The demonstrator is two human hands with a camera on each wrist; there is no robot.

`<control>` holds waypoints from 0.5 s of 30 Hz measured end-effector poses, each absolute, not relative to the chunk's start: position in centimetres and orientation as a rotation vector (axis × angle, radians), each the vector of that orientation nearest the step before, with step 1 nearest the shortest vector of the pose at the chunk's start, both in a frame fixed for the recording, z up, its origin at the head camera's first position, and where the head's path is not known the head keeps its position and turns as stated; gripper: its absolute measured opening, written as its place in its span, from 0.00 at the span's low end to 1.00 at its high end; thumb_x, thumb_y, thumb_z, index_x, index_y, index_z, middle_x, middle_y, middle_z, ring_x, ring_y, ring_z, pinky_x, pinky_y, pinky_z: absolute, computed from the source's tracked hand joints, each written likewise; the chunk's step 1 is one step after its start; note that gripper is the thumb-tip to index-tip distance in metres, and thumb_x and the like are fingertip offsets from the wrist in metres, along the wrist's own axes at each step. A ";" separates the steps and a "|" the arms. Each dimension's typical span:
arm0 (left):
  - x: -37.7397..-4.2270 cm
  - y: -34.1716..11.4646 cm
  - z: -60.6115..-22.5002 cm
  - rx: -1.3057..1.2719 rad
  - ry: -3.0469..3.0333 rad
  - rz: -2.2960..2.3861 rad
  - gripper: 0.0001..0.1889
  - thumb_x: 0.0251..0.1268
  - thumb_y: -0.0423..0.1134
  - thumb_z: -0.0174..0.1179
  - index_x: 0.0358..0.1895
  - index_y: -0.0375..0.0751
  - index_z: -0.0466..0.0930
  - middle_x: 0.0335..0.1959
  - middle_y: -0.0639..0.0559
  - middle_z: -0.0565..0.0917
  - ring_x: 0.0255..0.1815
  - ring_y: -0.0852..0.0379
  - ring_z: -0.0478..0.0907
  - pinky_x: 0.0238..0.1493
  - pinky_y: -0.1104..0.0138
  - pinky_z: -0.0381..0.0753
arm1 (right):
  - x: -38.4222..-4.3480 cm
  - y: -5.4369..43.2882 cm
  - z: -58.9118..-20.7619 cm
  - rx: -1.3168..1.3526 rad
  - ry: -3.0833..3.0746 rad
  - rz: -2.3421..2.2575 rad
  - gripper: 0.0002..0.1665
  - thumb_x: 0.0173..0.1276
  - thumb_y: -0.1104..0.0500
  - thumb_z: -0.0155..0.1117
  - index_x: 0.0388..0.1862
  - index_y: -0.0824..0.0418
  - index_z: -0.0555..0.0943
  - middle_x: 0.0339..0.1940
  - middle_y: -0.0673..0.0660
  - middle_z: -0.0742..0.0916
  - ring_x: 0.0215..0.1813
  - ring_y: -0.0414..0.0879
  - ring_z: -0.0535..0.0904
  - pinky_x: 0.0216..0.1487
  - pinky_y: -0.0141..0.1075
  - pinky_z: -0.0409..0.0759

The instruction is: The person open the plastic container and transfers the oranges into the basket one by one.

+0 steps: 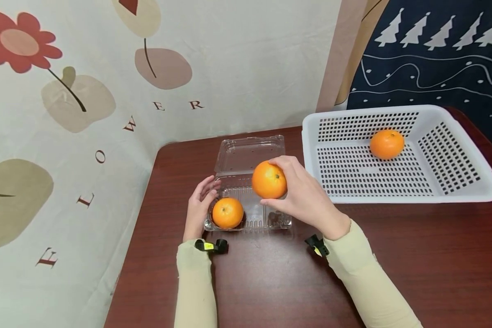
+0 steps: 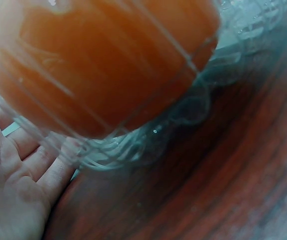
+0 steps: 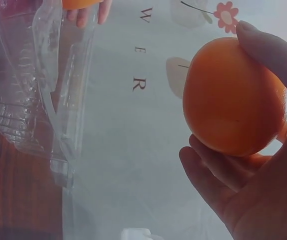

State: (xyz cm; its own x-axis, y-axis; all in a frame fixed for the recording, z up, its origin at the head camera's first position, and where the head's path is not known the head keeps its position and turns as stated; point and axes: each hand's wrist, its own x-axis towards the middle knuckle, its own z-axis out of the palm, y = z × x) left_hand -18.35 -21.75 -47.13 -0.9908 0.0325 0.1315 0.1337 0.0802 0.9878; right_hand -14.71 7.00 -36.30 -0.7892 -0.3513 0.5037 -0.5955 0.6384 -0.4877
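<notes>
My right hand [image 1: 307, 193] grips an orange [image 1: 269, 180] between thumb and fingers, above the clear plastic clamshell box [image 1: 256, 223]. The right wrist view shows that same orange [image 3: 233, 97] held clear of the box. Another orange [image 1: 228, 212] sits in the left end of the box. At the box's left side is my left hand [image 1: 198, 205], its fingers extended along the wall. In the left wrist view the left hand [image 2: 21, 175] lies against the plastic, palm partly showing, with the orange [image 2: 108, 65] behind the clear wall.
The box's hinged lid [image 1: 250, 155] lies open toward the wall. To the right stands a white perforated basket [image 1: 393, 199] with one orange [image 1: 387, 144] in it. A printed cloth [image 1: 246, 68] hangs behind the dark red wooden table [image 1: 266, 282].
</notes>
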 end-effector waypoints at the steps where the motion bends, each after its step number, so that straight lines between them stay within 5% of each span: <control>1: -18.3 -21.7 -47.1 -0.172 -2.251 -2.074 0.21 0.64 0.35 0.51 0.61 0.49 0.66 0.55 0.48 0.74 0.56 0.54 0.69 0.53 0.67 0.71 | -14.7 7.0 -36.3 0.759 -2.488 0.932 0.48 0.38 0.40 0.73 0.57 0.54 0.63 0.53 0.52 0.70 0.49 0.44 0.70 0.45 0.39 0.76; 15: -18.4 -21.7 -47.1 -0.179 -2.244 -2.081 0.21 0.64 0.35 0.51 0.61 0.48 0.66 0.55 0.46 0.74 0.57 0.53 0.69 0.53 0.69 0.71 | -14.7 7.9 -35.8 0.725 -2.488 0.917 0.49 0.39 0.40 0.73 0.59 0.54 0.62 0.54 0.53 0.70 0.48 0.45 0.70 0.44 0.40 0.75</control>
State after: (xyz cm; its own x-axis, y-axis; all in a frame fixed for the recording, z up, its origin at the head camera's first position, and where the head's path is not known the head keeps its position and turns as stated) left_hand -18.37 -21.71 -47.15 -0.9903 0.0337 0.1346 0.1367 0.0726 0.9879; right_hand -14.70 7.90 -35.83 -0.7902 -0.3315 0.5154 -0.5867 0.6521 -0.4801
